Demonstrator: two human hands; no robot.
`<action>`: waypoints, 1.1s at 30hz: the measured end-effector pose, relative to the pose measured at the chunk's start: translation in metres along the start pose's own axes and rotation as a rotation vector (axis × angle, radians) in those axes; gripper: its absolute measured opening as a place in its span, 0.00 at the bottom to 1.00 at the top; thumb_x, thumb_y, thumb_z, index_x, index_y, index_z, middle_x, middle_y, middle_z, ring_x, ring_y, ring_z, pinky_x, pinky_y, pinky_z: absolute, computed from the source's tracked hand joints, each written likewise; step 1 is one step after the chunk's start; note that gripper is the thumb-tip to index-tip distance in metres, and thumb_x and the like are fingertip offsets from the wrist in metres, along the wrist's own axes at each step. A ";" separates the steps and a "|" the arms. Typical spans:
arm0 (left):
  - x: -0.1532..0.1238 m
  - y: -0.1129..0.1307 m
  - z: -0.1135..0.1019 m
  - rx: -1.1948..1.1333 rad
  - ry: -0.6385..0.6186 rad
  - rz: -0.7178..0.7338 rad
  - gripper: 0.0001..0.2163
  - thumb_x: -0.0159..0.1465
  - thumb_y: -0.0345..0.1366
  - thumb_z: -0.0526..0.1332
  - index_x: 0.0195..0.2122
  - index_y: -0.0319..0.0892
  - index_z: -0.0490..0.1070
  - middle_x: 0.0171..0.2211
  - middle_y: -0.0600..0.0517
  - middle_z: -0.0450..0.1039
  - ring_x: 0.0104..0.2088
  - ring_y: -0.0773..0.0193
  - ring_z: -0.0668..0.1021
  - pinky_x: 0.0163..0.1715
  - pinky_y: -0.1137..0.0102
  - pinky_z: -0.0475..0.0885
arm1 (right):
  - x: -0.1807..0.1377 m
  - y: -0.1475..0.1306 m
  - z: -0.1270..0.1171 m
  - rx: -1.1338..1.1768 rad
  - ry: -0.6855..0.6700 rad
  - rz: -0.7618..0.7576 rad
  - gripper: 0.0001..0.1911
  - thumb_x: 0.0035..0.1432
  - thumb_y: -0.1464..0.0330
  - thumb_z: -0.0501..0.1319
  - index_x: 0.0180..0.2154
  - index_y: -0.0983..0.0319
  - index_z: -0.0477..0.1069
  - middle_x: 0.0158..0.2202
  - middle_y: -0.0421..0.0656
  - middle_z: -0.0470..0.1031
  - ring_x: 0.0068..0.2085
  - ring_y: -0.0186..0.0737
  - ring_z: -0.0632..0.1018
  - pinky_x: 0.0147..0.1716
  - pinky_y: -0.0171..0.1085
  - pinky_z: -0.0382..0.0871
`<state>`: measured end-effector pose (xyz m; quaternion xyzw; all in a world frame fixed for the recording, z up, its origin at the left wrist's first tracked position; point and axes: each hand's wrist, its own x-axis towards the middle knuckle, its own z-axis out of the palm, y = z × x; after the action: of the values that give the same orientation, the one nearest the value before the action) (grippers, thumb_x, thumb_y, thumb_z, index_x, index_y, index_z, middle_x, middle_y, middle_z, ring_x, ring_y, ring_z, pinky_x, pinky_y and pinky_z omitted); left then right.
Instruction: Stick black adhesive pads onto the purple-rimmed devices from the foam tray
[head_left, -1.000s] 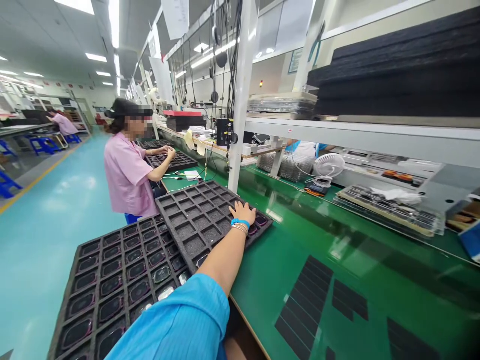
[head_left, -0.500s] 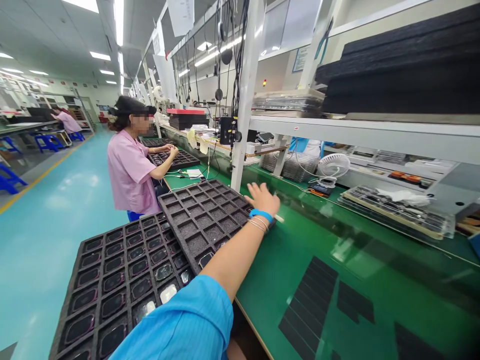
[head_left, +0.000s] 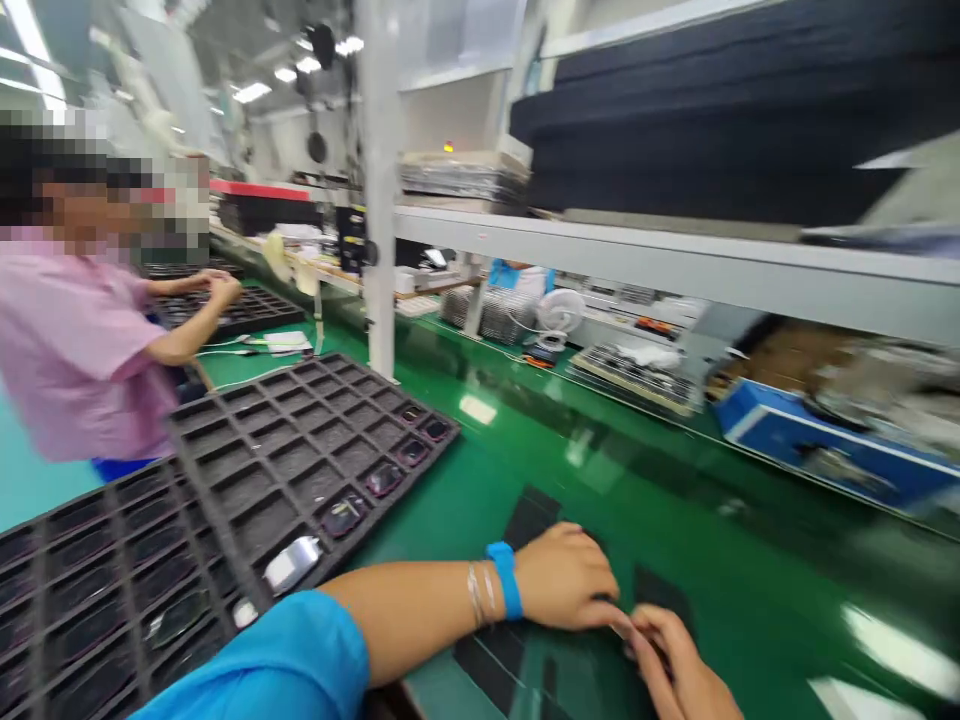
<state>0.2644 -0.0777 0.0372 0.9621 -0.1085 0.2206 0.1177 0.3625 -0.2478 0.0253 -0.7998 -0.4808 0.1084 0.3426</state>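
Observation:
My left hand [head_left: 571, 578], with a blue wristband [head_left: 505, 580] and thin bangles at the wrist, is closed with its thumb and fingers drawn together. Its fingertips meet those of my right hand [head_left: 684, 668], which is pinched too. Whatever lies between them is too small and blurred to name. Both hands are over dark strips [head_left: 491, 665] that lie on the green tabletop [head_left: 420, 520]. Left of them, a black foam tray [head_left: 307, 440] has several dark framed watch-like parts [head_left: 384, 478] along its near right side and bare pockets elsewhere.
Under that tray, a second foam tray [head_left: 90, 590] full of similar parts juts out at the left. A co-worker in a pink shirt [head_left: 82, 345] sits beyond. A white post [head_left: 381, 200], an overhead shelf [head_left: 660, 255], a fan [head_left: 561, 312] and a blue box [head_left: 825, 440] line the back.
My left hand has come from the foam tray's far right corner, fingers spread, back to my right hand and closed. The view has swung right, and my right hand now shows.

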 end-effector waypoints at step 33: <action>0.006 -0.017 -0.005 -0.414 0.236 -0.326 0.14 0.65 0.37 0.50 0.23 0.44 0.64 0.30 0.51 0.68 0.37 0.60 0.69 0.41 0.63 0.66 | 0.005 0.004 -0.031 0.905 0.163 0.320 0.21 0.49 0.59 0.65 0.43 0.63 0.73 0.30 0.43 0.78 0.29 0.33 0.72 0.35 0.36 0.66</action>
<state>0.2718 -0.0610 0.0414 0.8901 0.0194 0.2821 0.3575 0.3835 -0.2590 0.0461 -0.6402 -0.2281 0.2951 0.6716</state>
